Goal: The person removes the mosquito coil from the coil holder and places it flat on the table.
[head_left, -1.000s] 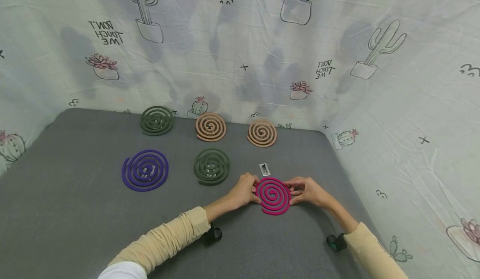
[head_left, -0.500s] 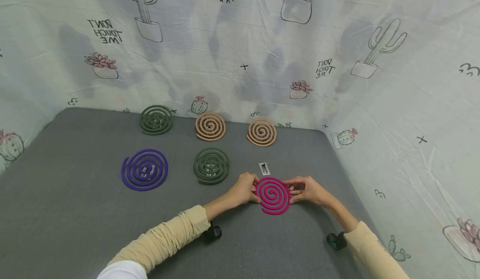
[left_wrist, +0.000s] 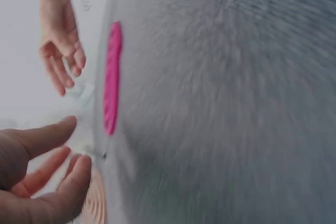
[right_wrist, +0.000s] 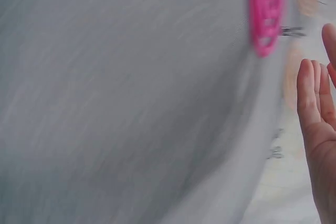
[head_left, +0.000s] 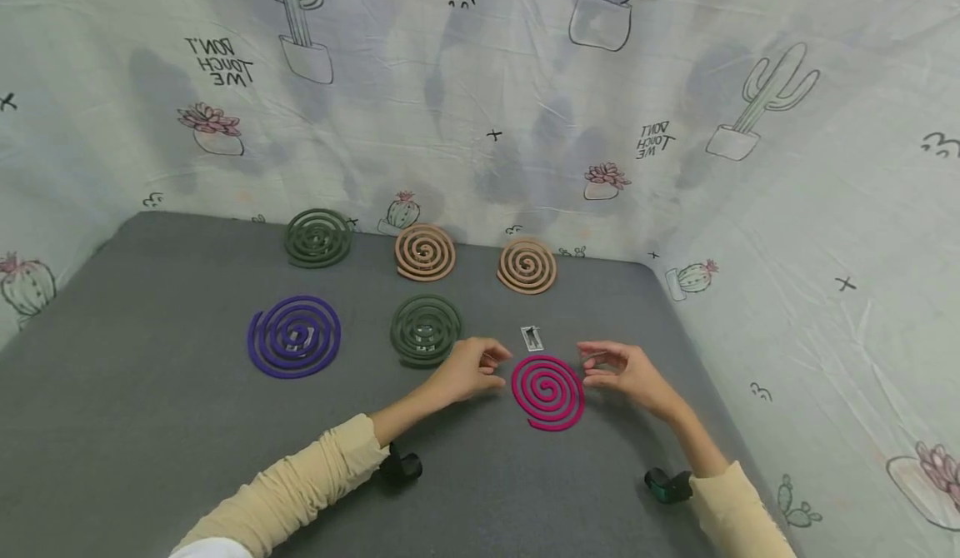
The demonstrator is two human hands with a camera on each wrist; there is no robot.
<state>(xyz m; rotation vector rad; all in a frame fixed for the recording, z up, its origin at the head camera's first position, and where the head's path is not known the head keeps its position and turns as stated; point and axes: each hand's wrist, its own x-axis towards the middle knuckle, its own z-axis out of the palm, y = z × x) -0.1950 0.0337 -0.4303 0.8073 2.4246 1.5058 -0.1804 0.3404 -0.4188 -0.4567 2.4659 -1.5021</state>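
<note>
A bright pink mosquito coil (head_left: 548,392) lies flat on the grey table, between both hands. To its left is my left hand (head_left: 467,371), fingers relaxed and parted from the coil's edge. My right hand (head_left: 628,377) hovers off the coil's right side, fingers loosely extended and holding nothing. Just behind the pink coil lies a small metal coil stand (head_left: 532,339). Close beyond the left hand, a dark green coil (head_left: 425,331) lies partly overlapped by it. Seen edge-on in the left wrist view, the pink coil (left_wrist: 112,78) shows a gap to the fingers.
A purple coil (head_left: 294,336) lies to the left. Along the back edge are another green coil (head_left: 317,238) and two tan coils, one (head_left: 424,252) in the middle and one (head_left: 527,266) farther right. A printed cactus curtain (head_left: 450,108) surrounds the table's back and sides.
Both hands have let go of the pink coil and drawn apart, the left moving left and the right moving slightly right. The coil stays in place.
</note>
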